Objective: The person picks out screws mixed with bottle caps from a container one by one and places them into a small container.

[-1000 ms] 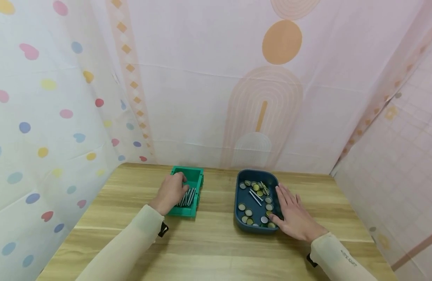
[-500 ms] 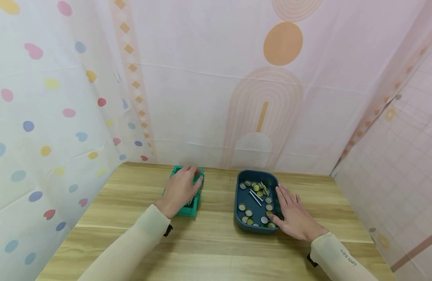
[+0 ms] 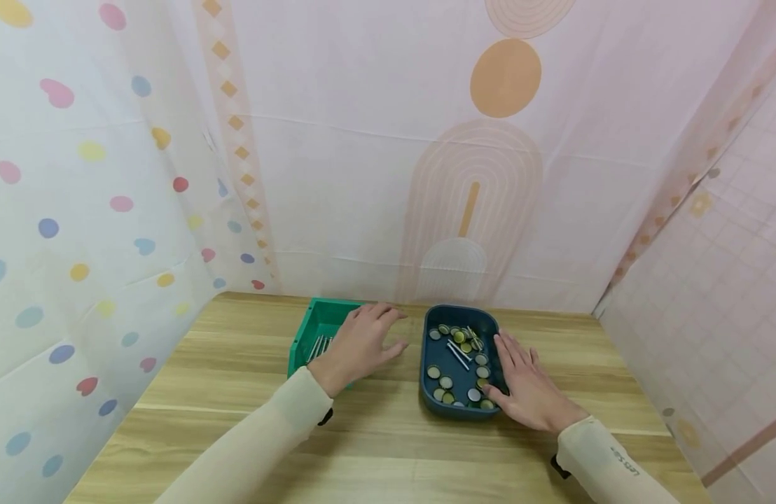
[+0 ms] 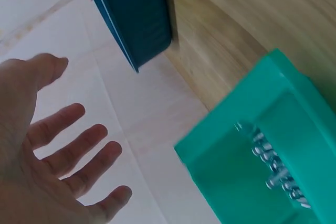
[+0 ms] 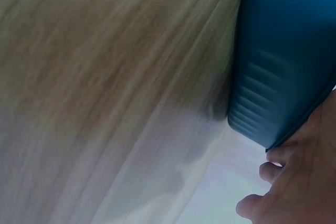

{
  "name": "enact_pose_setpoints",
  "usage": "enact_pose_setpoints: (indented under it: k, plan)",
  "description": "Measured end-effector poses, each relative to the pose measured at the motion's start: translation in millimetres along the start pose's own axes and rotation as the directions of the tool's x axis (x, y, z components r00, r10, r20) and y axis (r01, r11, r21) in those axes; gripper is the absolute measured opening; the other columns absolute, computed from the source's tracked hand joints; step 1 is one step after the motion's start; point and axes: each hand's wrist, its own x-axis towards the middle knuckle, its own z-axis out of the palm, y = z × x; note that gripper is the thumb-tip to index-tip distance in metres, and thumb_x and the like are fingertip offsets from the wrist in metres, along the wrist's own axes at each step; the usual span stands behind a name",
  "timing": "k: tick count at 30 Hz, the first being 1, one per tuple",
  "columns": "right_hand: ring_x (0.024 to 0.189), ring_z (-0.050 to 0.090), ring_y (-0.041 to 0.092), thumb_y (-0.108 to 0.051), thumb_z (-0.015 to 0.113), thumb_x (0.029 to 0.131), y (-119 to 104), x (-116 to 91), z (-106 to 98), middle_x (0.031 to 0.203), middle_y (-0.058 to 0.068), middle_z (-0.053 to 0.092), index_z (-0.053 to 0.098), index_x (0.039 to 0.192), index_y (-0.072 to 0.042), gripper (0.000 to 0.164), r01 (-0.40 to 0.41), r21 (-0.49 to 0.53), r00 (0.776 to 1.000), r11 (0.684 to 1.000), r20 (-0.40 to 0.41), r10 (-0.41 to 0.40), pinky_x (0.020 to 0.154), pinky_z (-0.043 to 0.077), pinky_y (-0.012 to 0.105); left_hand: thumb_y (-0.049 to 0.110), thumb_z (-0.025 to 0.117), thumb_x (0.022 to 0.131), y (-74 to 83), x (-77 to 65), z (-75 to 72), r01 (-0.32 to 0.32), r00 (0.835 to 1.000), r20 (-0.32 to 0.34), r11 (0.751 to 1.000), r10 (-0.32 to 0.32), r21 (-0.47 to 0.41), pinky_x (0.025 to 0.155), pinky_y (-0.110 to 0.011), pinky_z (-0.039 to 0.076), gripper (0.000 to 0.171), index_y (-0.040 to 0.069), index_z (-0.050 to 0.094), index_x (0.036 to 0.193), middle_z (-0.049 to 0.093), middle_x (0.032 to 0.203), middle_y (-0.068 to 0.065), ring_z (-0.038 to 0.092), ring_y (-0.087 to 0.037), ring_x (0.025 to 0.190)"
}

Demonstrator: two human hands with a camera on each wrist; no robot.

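My left hand (image 3: 359, 344), fingers spread and slightly bent, hovers over the right side of a green bin (image 3: 334, 308). Nothing is held in it, as the left wrist view shows of the bare palm and fingers (image 4: 68, 116). Long metal screws (image 3: 320, 346) lie in the bin, partly hidden by that hand. A dark blue tray (image 3: 460, 411) stands to the right, holding several round bottle caps (image 3: 446, 383) and a few more screws (image 3: 459, 354). My right hand (image 3: 529, 392) rests with extended fingers along the tray's right rim, its thumb reaching over the edge.
Bin and tray stand apart on a wood-grain table (image 3: 388, 448). Behind the table hangs a pale patterned curtain (image 3: 350, 210), with a dotted one (image 3: 98, 252) on the left and a checked one (image 3: 728, 294) on the right.
My left hand has lifted out of the green bin and moved right, its fingers spreading; the bin appears slightly shifted. The right hand stays on the tray's rim.
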Motion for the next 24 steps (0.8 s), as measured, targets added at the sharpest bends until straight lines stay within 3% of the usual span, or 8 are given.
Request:
enact_pose_setpoints:
  k: [5, 10, 17, 24]
  plan:
    - [0.179, 0.022, 0.054, -0.045, 0.068, 0.117, 0.3, 0.7, -0.3, 0.193, 0.03, 0.017, 0.021, 0.183, 0.006, 0.096, 0.006, -0.003, 1.0, 1.0, 0.002, -0.006, 0.138, 0.019, 0.086, 0.044, 0.087, 0.107, 12.8, 9.6, 7.4, -0.049, 0.997, 0.064, 0.999, 0.047, 0.022, 0.128, -0.063, 0.054, 0.058, 0.013, 0.073, 0.155, 0.074, 0.158, -0.011, 0.069, -0.036, 0.148]
    - [0.179, 0.023, 0.054, -0.045, 0.069, 0.117, 0.1, 1.1, -1.3, 0.193, 0.029, 0.019, 0.022, 0.182, 0.006, 0.096, 0.016, -0.005, 1.0, 1.0, -0.002, -0.016, 0.137, 0.02, 0.087, 0.049, 0.084, 0.108, 26.0, 21.9, 14.8, -0.07, 0.987, 0.149, 0.996, 0.06, 0.06, 0.135, -0.061, 0.049, 0.059, 0.02, 0.072, 0.158, 0.07, 0.166, -0.007, 0.066, -0.033, 0.154]
    - [0.178, 0.024, 0.054, -0.045, 0.069, 0.117, 1.0, 1.1, -1.3, 0.192, 0.03, 0.021, 0.022, 0.182, 0.006, 0.095, 0.019, -0.014, 1.0, 1.0, 0.006, -0.019, 0.137, 0.022, 0.087, 0.048, 0.081, 0.111, 41.4, 40.7, 25.7, -0.133, 0.959, 0.262, 0.987, 0.106, 0.087, 0.139, -0.058, 0.045, 0.053, 0.023, 0.074, 0.156, 0.069, 0.167, -0.004, 0.064, -0.03, 0.157]
    - [0.179, 0.023, 0.054, -0.045, 0.068, 0.117, 1.9, 2.0, -2.4, 0.193, 0.03, 0.019, 0.021, 0.183, 0.006, 0.096, 0.019, -0.009, 1.0, 1.0, 0.017, -0.019, 0.137, 0.022, 0.087, 0.05, 0.081, 0.11, 54.6, 60.2, 36.6, -0.22, 0.928, 0.341, 0.96, 0.151, 0.171, 0.138, -0.055, 0.047, 0.053, 0.025, 0.074, 0.157, 0.074, 0.16, 0.0, 0.069, -0.024, 0.151]
